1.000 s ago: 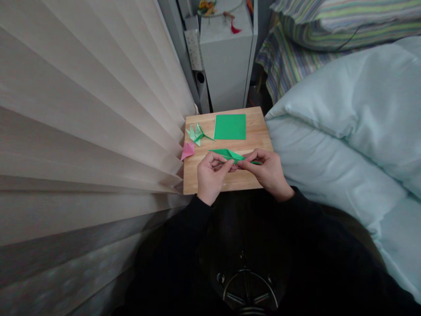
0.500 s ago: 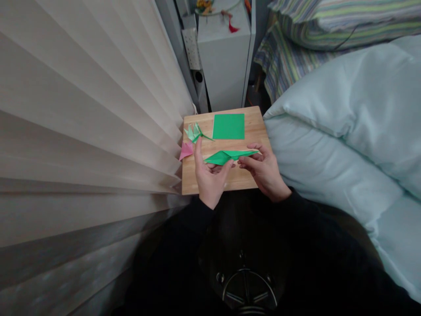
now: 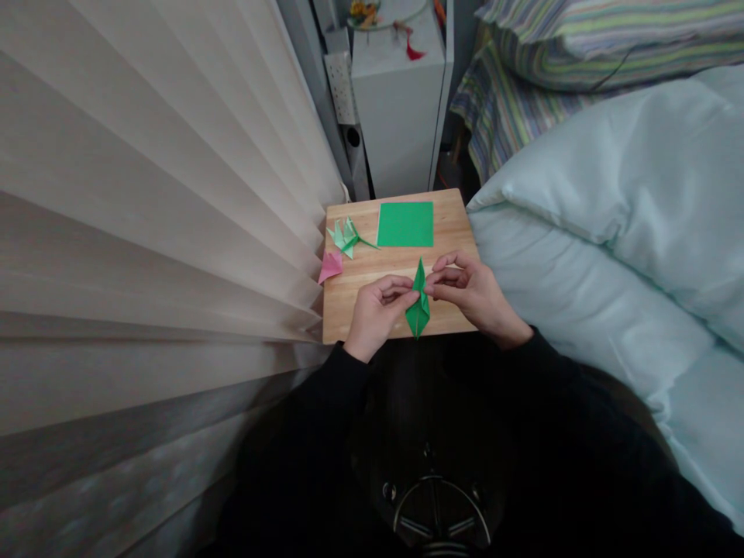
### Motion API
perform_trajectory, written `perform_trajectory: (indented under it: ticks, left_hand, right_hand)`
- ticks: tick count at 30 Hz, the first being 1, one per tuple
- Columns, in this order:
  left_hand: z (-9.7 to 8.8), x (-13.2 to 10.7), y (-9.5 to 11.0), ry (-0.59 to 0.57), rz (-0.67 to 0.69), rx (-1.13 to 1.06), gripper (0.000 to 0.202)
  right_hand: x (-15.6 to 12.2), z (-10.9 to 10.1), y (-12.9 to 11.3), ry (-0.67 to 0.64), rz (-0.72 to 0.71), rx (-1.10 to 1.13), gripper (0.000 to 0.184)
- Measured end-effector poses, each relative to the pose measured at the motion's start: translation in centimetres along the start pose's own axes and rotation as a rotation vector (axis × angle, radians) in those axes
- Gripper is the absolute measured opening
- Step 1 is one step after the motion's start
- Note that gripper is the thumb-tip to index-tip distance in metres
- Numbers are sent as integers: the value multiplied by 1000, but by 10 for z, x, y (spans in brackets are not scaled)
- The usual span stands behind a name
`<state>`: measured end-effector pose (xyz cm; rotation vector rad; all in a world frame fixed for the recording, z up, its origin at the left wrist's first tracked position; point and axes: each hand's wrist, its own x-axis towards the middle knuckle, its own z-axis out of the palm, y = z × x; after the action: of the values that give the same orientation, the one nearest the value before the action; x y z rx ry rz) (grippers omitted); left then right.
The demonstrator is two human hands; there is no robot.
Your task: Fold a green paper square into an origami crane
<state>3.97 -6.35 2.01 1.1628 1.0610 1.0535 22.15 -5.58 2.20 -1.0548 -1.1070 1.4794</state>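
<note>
A folded piece of green origami paper [image 3: 417,315] stands lengthwise, one narrow point away from me and the other toward me. My left hand [image 3: 379,310] pinches its left side between thumb and fingers. At its right edge, my right hand [image 3: 465,291] has thumb and index finger closed on the paper, with the other fingers curled above. Both hands are over a small wooden table [image 3: 360,306]. Behind them lies a square of green paper [image 3: 405,225]. To its left are a folded green paper piece with a thin stem [image 3: 349,238] and a pink folded paper [image 3: 331,266].
A pale pleated curtain [image 3: 174,194] borders the table on the left. A light blue quilt [image 3: 581,209] bulges against its right side. Beyond the far edge stands a white cabinet [image 3: 398,124], with a red tassel [image 3: 413,48] on top.
The folded green paper has turned from lying sideways to pointing away from me. My left hand has rotated, its fingers now pointing right; my right hand has shifted its grip to the paper's side.
</note>
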Motion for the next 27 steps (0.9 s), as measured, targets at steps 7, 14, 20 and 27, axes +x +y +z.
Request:
perform_trajectory:
  ticks: [7,14,20,27]
  left_hand:
    - [0,-1,-1,81,-146,-150,21]
    - [5,-3,0,110,-207,-191,24]
    - [7,-3,-1,162,-198,-188,25]
    - [11,-7,2,153,-198,-211,21]
  right_hand:
    - [-2,2,1,-63,92,-80,36]
    - [-4,2,7,-98,147,-102,34]
    - [-4,4,10,-81,131,-143,37]
    - [-3,7,7,-47,61,-156,37]
